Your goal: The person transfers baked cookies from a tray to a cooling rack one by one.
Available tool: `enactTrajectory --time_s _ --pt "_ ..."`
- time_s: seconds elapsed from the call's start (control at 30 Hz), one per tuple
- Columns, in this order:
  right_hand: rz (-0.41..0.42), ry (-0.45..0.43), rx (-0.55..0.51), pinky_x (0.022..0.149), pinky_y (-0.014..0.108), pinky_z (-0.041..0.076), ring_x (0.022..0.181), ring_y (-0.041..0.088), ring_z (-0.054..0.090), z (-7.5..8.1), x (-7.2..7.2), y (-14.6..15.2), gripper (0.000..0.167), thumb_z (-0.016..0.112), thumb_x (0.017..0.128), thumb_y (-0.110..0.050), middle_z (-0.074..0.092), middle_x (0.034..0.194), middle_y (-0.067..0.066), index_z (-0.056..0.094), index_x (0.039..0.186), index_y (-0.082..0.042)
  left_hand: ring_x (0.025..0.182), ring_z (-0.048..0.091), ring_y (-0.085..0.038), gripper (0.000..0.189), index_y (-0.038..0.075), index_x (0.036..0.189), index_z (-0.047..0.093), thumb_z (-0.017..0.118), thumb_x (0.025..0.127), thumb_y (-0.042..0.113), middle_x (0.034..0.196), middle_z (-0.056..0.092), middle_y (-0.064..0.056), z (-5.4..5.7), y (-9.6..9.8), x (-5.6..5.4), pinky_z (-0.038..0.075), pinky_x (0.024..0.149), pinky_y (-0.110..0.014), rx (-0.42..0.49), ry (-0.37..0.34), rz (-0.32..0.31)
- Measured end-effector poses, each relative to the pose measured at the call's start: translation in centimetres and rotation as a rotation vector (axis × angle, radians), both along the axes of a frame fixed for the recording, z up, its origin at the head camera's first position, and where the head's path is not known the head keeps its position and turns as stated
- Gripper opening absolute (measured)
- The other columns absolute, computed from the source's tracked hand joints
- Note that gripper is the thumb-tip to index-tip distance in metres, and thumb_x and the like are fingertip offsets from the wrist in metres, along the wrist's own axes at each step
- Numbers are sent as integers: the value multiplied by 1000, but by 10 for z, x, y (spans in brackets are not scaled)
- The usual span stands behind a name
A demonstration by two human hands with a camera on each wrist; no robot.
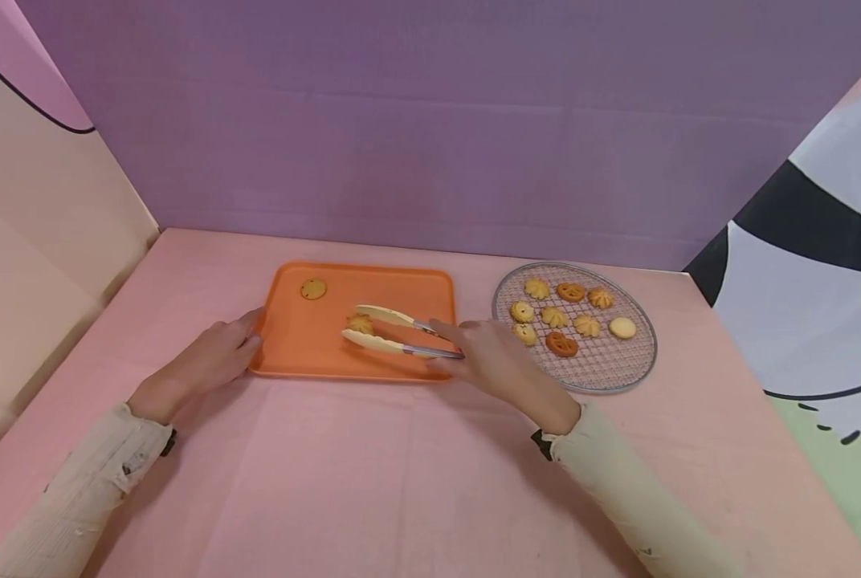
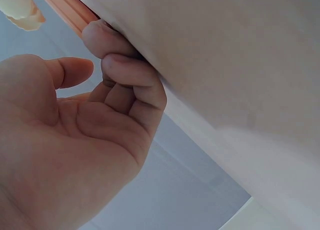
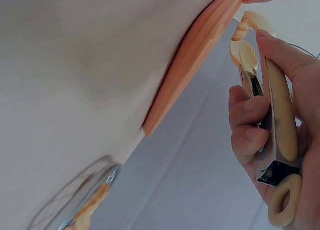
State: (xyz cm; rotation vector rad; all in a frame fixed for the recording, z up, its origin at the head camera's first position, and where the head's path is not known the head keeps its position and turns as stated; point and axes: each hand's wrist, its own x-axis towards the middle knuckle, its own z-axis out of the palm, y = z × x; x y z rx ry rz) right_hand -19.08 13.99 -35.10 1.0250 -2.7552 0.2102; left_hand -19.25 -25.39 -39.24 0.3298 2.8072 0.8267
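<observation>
My right hand [image 1: 484, 357] grips a pair of tongs [image 3: 282, 115] with metal arms and cream tips. Between the tips sits a ridged, swirl-shaped cookie [image 1: 361, 323], over the middle of an orange tray [image 1: 401, 365]. At the tray's left rim is my left hand [image 1: 217, 353], its curled fingertips against the edge in the left wrist view and its thumb apart from the other fingers. A round, flat cookie with dark specks [image 1: 313, 289] lies in the tray's upper left part.
To the right stands a round wire rack [image 1: 611, 373] bearing several cookies, among them pretzel shapes [image 1: 562, 344], swirls [image 1: 554, 317] and a plain pale round [image 1: 622, 327]. A purple wall [image 1: 430, 160] rises behind the pink table [image 1: 401, 482]. Printed panels flank both sides.
</observation>
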Motion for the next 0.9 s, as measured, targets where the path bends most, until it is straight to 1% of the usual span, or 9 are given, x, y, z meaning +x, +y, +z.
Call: enactTrajectory --time_s 0.13,0.23,0.4,0.5,0.7,0.83,0.9 --pt "-11 -4 -15 42 23 31 48 6 41 0 4 9 52 75 86 -43 53 62 -6 68 129 -14 53 50 -16 57 -10 151 26 37 103 16 66 52 -3 -1 -1 0 43 57 -32 6 -2 2" --pt "-24 -4 -27 43 23 33 48 6 41 1 7 17 53 76 85 -44 53 61 -5 68 129 -15 53 49 -16 57 -11 151 25 38 103 16 66 52 -3 -1 -1 0 43 56 -32 8 -3 -1" --pt "-33 39 -43 43 25 37 49 6 46 1 11 29 54 78 83 -44 55 62 -4 69 129 -16 53 49 -16 57 -11 151 25 38 103 15 65 51 -2 -1 -2 0 43 58 -32 5 3 -4" --pt "-43 54 -51 42 24 36 49 6 45 2 15 36 55 78 83 -45 56 63 -4 69 128 -15 55 49 -16 56 -11 151 26 38 103 16 65 52 -2 -1 -1 0 43 60 -32 -5 15 -8" --pt "-57 94 -62 44 25 38 50 6 47 6 22 50 56 80 81 -44 57 64 -5 70 127 -14 55 51 -16 57 -10 151 26 38 103 16 67 54 -3 -1 -1 0 44 58 -32 6 5 2" --pt "-77 88 -70 47 25 38 52 6 46 9 24 62 55 80 81 -42 55 64 -7 69 128 -14 53 51 -16 56 -9 152 26 38 103 16 66 53 -3 -1 -1 1 43 57 -32 17 2 8" --pt "-89 85 -71 46 25 36 52 7 44 10 27 70 56 80 81 -41 53 63 -7 68 129 -15 54 50 -16 56 -10 151 26 38 103 15 66 52 -2 -2 0 1 43 58 -32 21 14 -4"
